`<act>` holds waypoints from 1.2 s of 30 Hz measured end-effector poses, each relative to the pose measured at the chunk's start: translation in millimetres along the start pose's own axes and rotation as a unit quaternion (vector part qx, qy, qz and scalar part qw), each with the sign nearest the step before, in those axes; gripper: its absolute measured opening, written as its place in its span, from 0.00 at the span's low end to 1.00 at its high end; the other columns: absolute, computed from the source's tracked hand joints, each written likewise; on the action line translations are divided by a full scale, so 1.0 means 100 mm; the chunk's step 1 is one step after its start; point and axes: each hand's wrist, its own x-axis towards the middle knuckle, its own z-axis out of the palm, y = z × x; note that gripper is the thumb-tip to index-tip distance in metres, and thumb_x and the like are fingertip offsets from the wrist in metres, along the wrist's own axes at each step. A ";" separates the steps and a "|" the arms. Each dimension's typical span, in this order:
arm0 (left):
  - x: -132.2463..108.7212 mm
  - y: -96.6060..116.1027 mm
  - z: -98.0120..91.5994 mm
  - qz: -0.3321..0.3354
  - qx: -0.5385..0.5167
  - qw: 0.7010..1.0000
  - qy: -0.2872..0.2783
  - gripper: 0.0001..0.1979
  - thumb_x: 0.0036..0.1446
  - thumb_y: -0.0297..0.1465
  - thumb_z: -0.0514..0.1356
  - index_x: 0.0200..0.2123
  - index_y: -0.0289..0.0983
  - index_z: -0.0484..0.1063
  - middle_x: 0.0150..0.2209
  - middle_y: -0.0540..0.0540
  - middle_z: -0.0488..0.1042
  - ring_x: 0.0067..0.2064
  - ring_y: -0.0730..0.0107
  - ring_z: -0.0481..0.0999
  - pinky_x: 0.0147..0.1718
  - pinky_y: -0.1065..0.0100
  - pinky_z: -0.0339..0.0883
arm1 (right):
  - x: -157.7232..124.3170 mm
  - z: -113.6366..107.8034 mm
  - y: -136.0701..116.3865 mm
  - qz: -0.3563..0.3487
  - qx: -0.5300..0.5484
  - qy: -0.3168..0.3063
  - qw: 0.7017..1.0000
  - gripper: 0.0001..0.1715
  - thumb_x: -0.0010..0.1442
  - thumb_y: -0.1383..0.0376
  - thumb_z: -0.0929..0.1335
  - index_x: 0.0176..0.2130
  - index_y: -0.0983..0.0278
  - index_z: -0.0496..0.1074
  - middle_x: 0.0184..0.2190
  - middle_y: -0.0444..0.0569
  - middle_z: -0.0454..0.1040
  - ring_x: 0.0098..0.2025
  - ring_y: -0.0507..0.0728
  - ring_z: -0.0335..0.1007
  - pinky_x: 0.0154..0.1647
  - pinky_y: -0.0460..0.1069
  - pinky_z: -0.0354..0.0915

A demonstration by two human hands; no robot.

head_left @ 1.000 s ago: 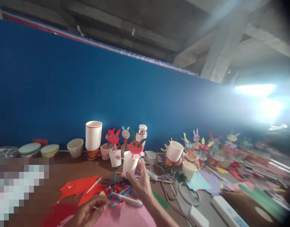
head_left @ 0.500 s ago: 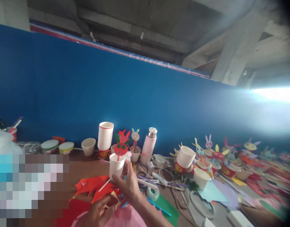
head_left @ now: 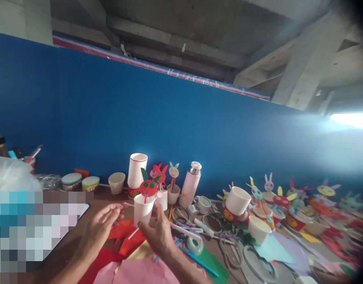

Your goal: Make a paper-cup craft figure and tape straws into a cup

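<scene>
My right hand (head_left: 159, 234) grips a white paper cup (head_left: 142, 210) from the right and holds it upright. A red paper face with green leaves (head_left: 148, 187) stands out of the cup on a stick. To the cup's left, my left hand (head_left: 99, 227) is raised with its fingers loosely curled, their tips close to a thin pink strip (head_left: 128, 204) at the cup's rim; nothing is visibly held. Red paper cutouts (head_left: 126, 238) and a pink sheet (head_left: 143, 272) lie under both hands.
Behind stand a stack of white cups (head_left: 137, 170), a pale flask (head_left: 190, 184), more cups with paper animals (head_left: 169, 185) and a blue wall (head_left: 169, 130). To the right lie tape rolls (head_left: 195, 244), straws, a green sheet (head_left: 212, 262) and several finished cup figures (head_left: 270, 205).
The view swung left. My right hand carried the cup leftward. My left hand rose from the pink paper up to the cup's left side and opened somewhat.
</scene>
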 end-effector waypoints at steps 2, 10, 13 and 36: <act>0.15 0.07 -0.11 0.030 0.044 0.999 0.007 0.18 0.48 0.42 0.54 0.36 0.35 0.71 0.33 0.43 0.78 0.35 0.60 0.77 0.26 0.69 0.70 | 0.00 -0.01 0.00 0.008 0.012 -0.013 1.000 0.29 0.46 0.69 0.69 0.49 0.61 0.63 0.39 0.45 0.74 0.38 0.56 0.72 0.38 0.46 0.66; 0.74 -0.20 -0.39 0.100 0.186 0.976 0.057 0.22 0.51 0.40 0.50 0.45 0.33 0.68 0.31 0.43 0.77 0.32 0.61 0.77 0.29 0.68 0.69 | -0.02 -0.02 -0.03 -0.017 -0.006 -0.023 1.000 0.29 0.46 0.69 0.69 0.49 0.61 0.63 0.39 0.46 0.74 0.37 0.56 0.72 0.38 0.46 0.66; 0.76 -0.33 -0.35 0.103 0.230 0.967 0.044 0.20 0.51 0.38 0.50 0.44 0.34 0.68 0.29 0.45 0.78 0.31 0.62 0.78 0.31 0.69 0.68 | -0.03 -0.01 0.01 -0.017 -0.015 -0.019 1.000 0.29 0.45 0.69 0.69 0.49 0.61 0.63 0.39 0.46 0.74 0.36 0.56 0.72 0.37 0.46 0.66; 1.02 -0.04 -0.20 0.082 0.505 0.859 0.022 0.17 0.57 0.35 0.44 0.36 0.36 0.70 0.34 0.36 0.77 0.38 0.49 0.75 0.31 0.62 0.61 | 0.11 0.08 -0.02 -0.049 0.006 -0.011 0.999 0.33 0.45 0.70 0.69 0.51 0.61 0.60 0.42 0.46 0.72 0.43 0.56 0.70 0.45 0.48 0.64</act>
